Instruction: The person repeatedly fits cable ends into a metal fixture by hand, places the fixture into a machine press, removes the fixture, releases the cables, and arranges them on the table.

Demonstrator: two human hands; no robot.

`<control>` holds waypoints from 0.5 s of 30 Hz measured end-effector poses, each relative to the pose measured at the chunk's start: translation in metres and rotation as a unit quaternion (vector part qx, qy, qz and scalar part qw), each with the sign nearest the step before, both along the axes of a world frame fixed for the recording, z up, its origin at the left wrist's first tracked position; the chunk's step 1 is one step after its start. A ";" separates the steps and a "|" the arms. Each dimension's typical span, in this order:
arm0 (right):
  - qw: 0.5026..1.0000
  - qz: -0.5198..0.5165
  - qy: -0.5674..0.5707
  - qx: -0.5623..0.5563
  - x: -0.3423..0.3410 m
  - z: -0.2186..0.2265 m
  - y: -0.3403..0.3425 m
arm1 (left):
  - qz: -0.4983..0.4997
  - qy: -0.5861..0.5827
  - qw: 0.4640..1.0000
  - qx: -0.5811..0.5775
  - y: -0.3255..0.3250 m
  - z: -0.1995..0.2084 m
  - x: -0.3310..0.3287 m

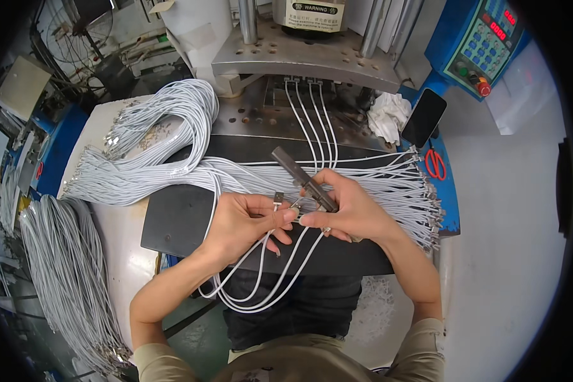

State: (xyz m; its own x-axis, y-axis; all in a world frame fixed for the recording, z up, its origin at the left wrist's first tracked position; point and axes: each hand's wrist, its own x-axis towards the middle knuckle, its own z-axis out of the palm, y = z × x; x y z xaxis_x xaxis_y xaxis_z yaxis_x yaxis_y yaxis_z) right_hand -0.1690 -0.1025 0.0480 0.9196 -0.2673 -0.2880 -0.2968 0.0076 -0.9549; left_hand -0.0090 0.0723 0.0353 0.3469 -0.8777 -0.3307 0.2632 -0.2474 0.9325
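On the near side of the press (305, 54), the left hand (245, 223) pinches around an upright cable plug (278, 198) and the right hand (350, 207) grips a dark bar (299, 174) — both probably held close for fine control.

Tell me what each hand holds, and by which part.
Right hand: a dark bar-shaped tool, toward its nearer end. Left hand: at least one white cable, near its metal connector.

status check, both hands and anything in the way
Left hand holding cable plug. Right hand gripping dark tool. Possible clutter: other white cables beneath both hands.
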 end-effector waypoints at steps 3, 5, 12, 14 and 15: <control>0.999 0.010 0.021 -0.022 0.002 -0.001 0.007 | 0.005 0.016 1.000 -0.015 -0.001 -0.007 -0.001; 0.998 0.036 0.023 -0.054 0.003 -0.003 0.009 | 0.008 0.023 0.999 -0.024 -0.002 -0.012 -0.002; 1.000 -0.012 -0.014 0.020 0.002 -0.009 0.006 | -0.095 0.043 0.994 0.021 0.002 0.005 0.002; 0.999 -0.022 -0.017 0.018 0.002 -0.010 0.004 | -0.095 0.033 0.995 0.018 0.002 0.001 0.004; 1.000 -0.006 -0.013 -0.002 0.002 -0.012 0.002 | -0.096 0.025 0.995 0.016 0.002 -0.002 0.003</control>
